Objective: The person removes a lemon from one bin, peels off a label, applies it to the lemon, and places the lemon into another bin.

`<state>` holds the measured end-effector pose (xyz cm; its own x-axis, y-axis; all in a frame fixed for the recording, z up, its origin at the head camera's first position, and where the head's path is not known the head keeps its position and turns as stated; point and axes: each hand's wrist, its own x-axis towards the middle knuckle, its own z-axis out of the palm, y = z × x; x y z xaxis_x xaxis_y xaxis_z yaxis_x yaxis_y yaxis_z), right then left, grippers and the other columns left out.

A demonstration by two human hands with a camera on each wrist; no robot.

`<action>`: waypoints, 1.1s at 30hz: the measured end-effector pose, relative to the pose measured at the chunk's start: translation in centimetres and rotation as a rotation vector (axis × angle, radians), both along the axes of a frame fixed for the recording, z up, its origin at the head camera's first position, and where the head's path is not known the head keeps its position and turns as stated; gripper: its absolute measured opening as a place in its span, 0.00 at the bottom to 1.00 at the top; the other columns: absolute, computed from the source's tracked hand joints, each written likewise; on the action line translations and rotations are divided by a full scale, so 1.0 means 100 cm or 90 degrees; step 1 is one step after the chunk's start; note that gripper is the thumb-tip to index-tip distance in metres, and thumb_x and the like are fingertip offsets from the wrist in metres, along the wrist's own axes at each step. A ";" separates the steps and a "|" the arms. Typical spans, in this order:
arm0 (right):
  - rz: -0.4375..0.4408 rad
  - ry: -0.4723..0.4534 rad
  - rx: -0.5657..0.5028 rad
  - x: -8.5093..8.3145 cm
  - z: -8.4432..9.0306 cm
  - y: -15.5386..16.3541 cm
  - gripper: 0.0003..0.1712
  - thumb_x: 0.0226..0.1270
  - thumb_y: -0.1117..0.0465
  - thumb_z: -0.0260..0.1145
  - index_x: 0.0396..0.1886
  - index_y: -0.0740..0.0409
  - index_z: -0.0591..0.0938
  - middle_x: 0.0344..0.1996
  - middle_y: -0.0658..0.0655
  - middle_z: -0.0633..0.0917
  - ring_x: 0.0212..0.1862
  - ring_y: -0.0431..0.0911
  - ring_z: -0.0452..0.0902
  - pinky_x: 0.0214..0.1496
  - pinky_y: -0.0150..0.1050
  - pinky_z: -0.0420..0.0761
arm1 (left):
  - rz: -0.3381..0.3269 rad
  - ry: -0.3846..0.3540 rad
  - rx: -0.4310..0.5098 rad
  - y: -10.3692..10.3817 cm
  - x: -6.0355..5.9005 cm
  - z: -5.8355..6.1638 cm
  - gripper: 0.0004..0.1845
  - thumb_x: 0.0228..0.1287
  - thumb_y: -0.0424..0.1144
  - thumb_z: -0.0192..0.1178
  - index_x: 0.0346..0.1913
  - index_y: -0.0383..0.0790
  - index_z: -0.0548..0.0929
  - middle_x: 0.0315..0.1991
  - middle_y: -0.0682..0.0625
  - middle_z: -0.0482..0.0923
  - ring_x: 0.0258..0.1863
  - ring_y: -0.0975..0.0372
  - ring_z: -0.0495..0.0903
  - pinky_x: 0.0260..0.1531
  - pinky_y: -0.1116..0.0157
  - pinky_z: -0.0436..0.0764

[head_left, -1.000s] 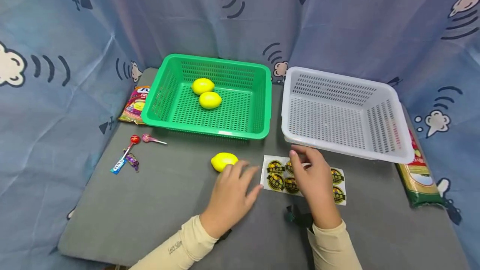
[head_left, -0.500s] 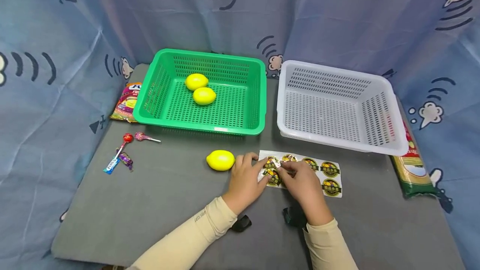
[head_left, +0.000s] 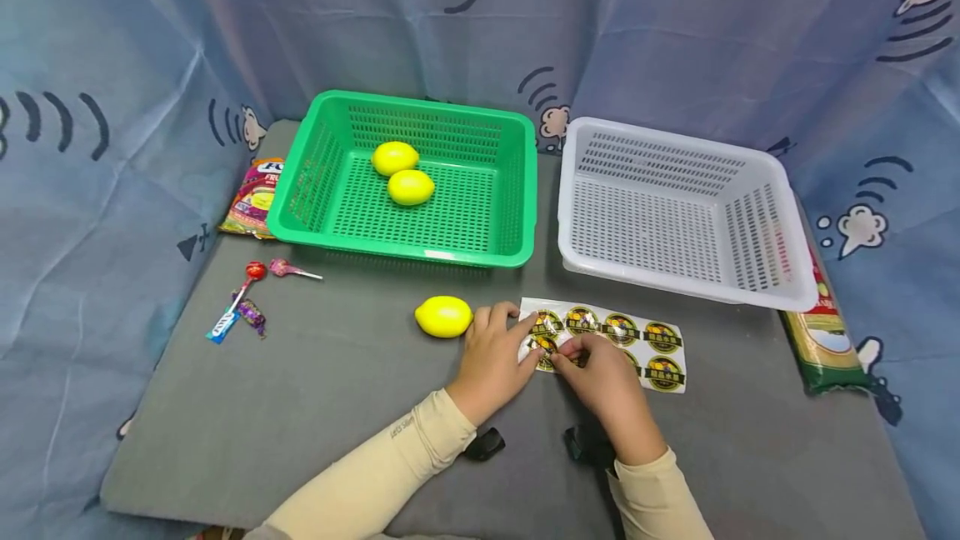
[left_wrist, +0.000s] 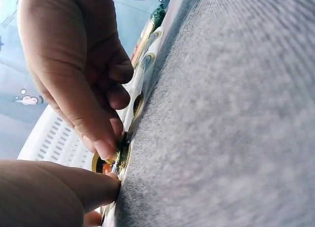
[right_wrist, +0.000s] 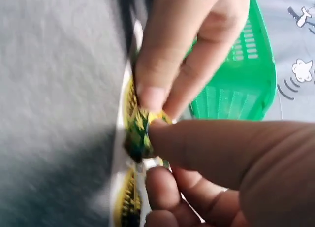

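A white sheet of round black-and-gold stickers lies flat on the grey table. My left hand presses its left end with thumb and fingertips. At the lower row, my right hand pinches a sticker between thumb and forefinger; it looks bent up from the sheet in the right wrist view. The two hands' fingertips almost meet there. One yellow lemon sits on the table, right beside the left hand's fingers.
Behind stand a green basket holding two lemons and a white basket. Lollipops and small wrapped candies lie at left. Bright food packets flank the baskets, one a green-and-gold bag. A patterned curtain hangs behind.
My left hand has moved right from near the lemon onto the sheet's left end. My right hand has come left over the stickers, then down to the lower row, where it pinches one.
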<state>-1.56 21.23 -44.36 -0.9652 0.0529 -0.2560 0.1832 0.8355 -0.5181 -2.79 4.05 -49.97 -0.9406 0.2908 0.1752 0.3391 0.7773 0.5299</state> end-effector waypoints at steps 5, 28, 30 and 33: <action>0.007 0.032 -0.014 0.002 -0.006 -0.002 0.07 0.73 0.61 0.71 0.39 0.60 0.82 0.31 0.52 0.84 0.32 0.46 0.78 0.37 0.47 0.78 | -0.006 -0.009 -0.003 0.000 -0.001 0.002 0.26 0.70 0.51 0.72 0.68 0.50 0.85 0.61 0.47 0.74 0.56 0.52 0.68 0.51 0.54 0.73; 0.022 0.090 -0.339 0.009 0.054 -0.032 0.07 0.73 0.63 0.72 0.38 0.59 0.81 0.31 0.52 0.82 0.31 0.44 0.75 0.35 0.35 0.75 | -0.129 -0.249 0.558 -0.107 -0.017 0.036 0.34 0.73 0.27 0.66 0.78 0.39 0.67 0.68 0.37 0.69 0.58 0.48 0.77 0.58 0.57 0.81; 0.027 0.095 -0.367 0.008 0.062 -0.040 0.07 0.73 0.64 0.72 0.39 0.59 0.81 0.31 0.53 0.82 0.31 0.45 0.76 0.35 0.35 0.77 | -0.168 -0.342 0.750 -0.098 -0.013 0.040 0.33 0.80 0.34 0.59 0.80 0.35 0.59 0.71 0.35 0.65 0.59 0.49 0.76 0.57 0.59 0.81; 0.025 0.118 -0.380 0.006 0.069 -0.050 0.07 0.72 0.66 0.72 0.40 0.60 0.81 0.32 0.54 0.83 0.32 0.45 0.78 0.36 0.34 0.79 | -0.210 -0.415 0.880 -0.088 -0.007 0.045 0.34 0.86 0.47 0.47 0.81 0.32 0.52 0.72 0.38 0.62 0.62 0.54 0.72 0.56 0.60 0.78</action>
